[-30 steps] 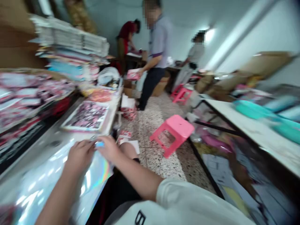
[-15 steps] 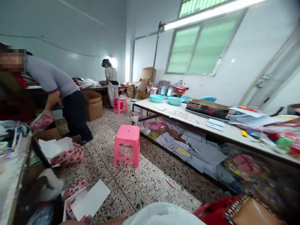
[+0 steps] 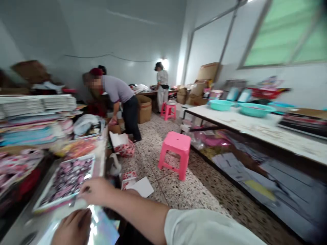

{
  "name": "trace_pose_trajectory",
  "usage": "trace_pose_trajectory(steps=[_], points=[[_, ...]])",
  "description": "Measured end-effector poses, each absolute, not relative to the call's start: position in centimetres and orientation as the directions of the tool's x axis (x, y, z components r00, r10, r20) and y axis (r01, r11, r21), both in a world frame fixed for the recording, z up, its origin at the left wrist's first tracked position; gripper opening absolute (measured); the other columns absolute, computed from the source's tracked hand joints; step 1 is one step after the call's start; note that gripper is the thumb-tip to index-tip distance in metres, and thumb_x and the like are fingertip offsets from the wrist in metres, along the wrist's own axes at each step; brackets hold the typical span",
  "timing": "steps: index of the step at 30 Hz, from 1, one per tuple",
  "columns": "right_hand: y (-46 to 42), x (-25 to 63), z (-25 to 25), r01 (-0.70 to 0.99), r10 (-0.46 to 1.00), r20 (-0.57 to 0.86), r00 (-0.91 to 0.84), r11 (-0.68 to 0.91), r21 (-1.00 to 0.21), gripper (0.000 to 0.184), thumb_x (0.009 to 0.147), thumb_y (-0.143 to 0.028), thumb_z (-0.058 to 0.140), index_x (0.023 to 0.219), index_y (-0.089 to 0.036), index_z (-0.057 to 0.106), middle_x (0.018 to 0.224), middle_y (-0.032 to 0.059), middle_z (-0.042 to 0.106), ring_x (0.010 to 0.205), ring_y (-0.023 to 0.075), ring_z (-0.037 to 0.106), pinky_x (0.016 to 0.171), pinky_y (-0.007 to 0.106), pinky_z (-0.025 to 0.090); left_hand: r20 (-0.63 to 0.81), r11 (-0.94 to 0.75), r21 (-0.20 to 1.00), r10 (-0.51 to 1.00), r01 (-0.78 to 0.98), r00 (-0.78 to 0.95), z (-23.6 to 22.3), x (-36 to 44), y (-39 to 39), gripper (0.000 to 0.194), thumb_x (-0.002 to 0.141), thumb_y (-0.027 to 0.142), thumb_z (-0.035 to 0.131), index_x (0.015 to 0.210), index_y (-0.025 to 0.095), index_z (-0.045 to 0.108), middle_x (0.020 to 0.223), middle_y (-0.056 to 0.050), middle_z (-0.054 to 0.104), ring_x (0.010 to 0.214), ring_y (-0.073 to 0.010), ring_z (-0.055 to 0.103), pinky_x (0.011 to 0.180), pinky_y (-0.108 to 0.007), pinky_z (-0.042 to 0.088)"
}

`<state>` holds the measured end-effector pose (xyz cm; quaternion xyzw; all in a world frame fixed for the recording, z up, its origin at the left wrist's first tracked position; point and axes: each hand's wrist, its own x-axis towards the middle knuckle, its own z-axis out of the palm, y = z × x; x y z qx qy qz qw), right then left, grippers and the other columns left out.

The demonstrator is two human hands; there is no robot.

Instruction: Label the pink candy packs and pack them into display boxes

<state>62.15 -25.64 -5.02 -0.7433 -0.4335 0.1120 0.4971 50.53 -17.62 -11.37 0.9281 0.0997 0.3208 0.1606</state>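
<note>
My left hand (image 3: 73, 227) is low in the view, over the shiny iridescent sheet (image 3: 103, 228) on the table. Its fingers are curled, and what they may hold is hidden. Just beyond it, my right hand (image 3: 95, 191) has its fingers drawn together at the near corner of a white-rimmed tray (image 3: 92, 163). Blur hides whatever is between those fingertips. Many small pink and dark shiny pieces (image 3: 70, 175) fill the tray. The two hands are close together but apart.
Stacked papers (image 3: 38, 117) and a box of pink items (image 3: 20, 166) flank the tray. A pink stool (image 3: 176, 146) stands on the speckled floor, near opened cartons (image 3: 124, 144). Right, a long table (image 3: 255, 126) bears turquoise basins (image 3: 221, 104). A person (image 3: 119, 90) bends over the cartons.
The view swung right, then partly back left. My hands, together on the sheet at first, left the view and are back, the right one now at the tray. A standing co-worker has bent down.
</note>
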Motion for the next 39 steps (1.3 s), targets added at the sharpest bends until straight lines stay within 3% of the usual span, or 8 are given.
trace_pose_trajectory(steps=[7, 10, 12, 15, 17, 22, 31, 39], points=[[-29.3, 61.7, -0.3, 0.43, 0.523, 0.429, 0.736, 0.128, -0.894, 0.003, 0.078, -0.022, 0.067, 0.075, -0.022, 0.066, 0.089, 0.0012, 0.069, 0.086, 0.0178, 0.065, 0.074, 0.027, 0.05, 0.41, -0.874, 0.44, 0.401, 0.207, 0.819, -10.3, 47.7, -18.3, 0.029, 0.089, 0.039, 0.048, 0.097, 0.023, 0.07, 0.096, -0.009, 0.073, 0.094, -0.0292, 0.065, 0.087, -0.043, 0.05], [-30.8, 61.4, -1.4, 0.399, 0.345, 0.417, 0.841, 0.124, -0.908, 0.005, 0.076, -0.025, 0.068, 0.078, -0.022, 0.065, 0.11, 0.0073, 0.061, 0.106, 0.0221, 0.059, 0.078, 0.03, 0.052, 0.359, -0.851, 0.468, 0.428, 0.237, 0.829, -10.3, 47.8, -18.6, 0.03, 0.091, 0.037, 0.046, 0.104, 0.022, 0.069, 0.099, -0.009, 0.072, 0.093, -0.0261, 0.066, 0.086, -0.04, 0.05], [-31.1, 60.9, -3.2, 0.341, 0.291, 0.364, 0.885, 0.127, -0.931, 0.013, 0.076, -0.028, 0.068, 0.087, -0.021, 0.065, 0.109, 0.0088, 0.058, 0.101, 0.0222, 0.059, 0.077, 0.031, 0.052, 0.333, -0.835, 0.494, 0.44, 0.243, 0.834, -10.3, 47.5, -18.7, 0.03, 0.091, 0.036, 0.045, 0.105, 0.022, 0.068, 0.101, -0.008, 0.071, 0.092, -0.0245, 0.066, 0.086, -0.038, 0.051], [-30.5, 60.1, -6.3, 0.225, 0.355, 0.299, 0.886, 0.234, -0.946, 0.033, 0.08, -0.029, 0.063, 0.111, -0.02, 0.057, 0.091, 0.0044, 0.06, 0.081, 0.0185, 0.062, 0.074, 0.031, 0.053, 0.314, -0.809, 0.539, 0.452, 0.235, 0.835, -10.5, 47.2, -18.8, 0.029, 0.091, 0.034, 0.045, 0.109, 0.022, 0.066, 0.102, -0.008, 0.07, 0.093, -0.0228, 0.066, 0.085, -0.036, 0.051], [-29.7, 59.7, -8.2, 0.221, 0.44, 0.329, 0.835, 0.28, -0.934, 0.046, 0.082, -0.025, 0.061, 0.126, -0.021, 0.048, 0.087, 0.0021, 0.063, 0.081, 0.0177, 0.064, 0.08, 0.032, 0.053, 0.314, -0.793, 0.568, 0.454, 0.218, 0.834, -10.8, 47.2, -18.7, 0.03, 0.091, 0.032, 0.045, 0.111, 0.022, 0.065, 0.101, -0.007, 0.069, 0.093, -0.0217, 0.066, 0.085, -0.035, 0.052], [-28.4, 59.4, -11.8, 0.4, 0.63, 0.363, 0.686, 0.09, -0.912, 0.058, 0.08, -0.005, 0.051, 0.134, -0.025, 0.043, 0.096, 0.0013, 0.069, 0.094, 0.0165, 0.067, 0.09, 0.034, 0.051, 0.344, -0.764, 0.627, 0.447, 0.152, 0.826, -11.3, 47.3, -18.4, 0.024, 0.086, 0.027, 0.046, 0.095, 0.02, 0.068, 0.089, -0.006, 0.066, 0.085, -0.0191, 0.065, 0.082, -0.033, 0.052], [-28.6, 59.1, -13.7, 0.496, 0.637, 0.38, 0.67, -0.004, -0.868, 0.048, 0.083, -0.006, 0.048, 0.129, -0.022, 0.051, 0.101, 0.0055, 0.07, 0.099, 0.0189, 0.066, 0.092, 0.036, 0.052, 0.378, -0.654, 0.754, 0.512, 0.065, 0.771, -10.6, 47.4, -18.9, 0.026, 0.079, 0.03, 0.061, 0.1, 0.02, 0.072, 0.085, -0.004, 0.062, 0.076, -0.0161, 0.062, 0.077, -0.031, 0.052], [-28.6, 59.2, -13.7, 0.572, 0.676, 0.409, 0.613, -0.023, -0.82, 0.046, 0.086, -0.01, 0.046, 0.131, -0.019, 0.05, 0.102, 0.0083, 0.071, 0.098, 0.0213, 0.067, 0.091, 0.038, 0.052, 0.32, -0.435, 0.896, 0.767, 0.085, 0.556, -7.4, 44.9, -22.0, 0.024, 0.077, 0.033, 0.066, 0.094, 0.017, 0.073, 0.086, -0.008, 0.073, 0.08, -0.0185, 0.069, 0.079, -0.033, 0.056]])
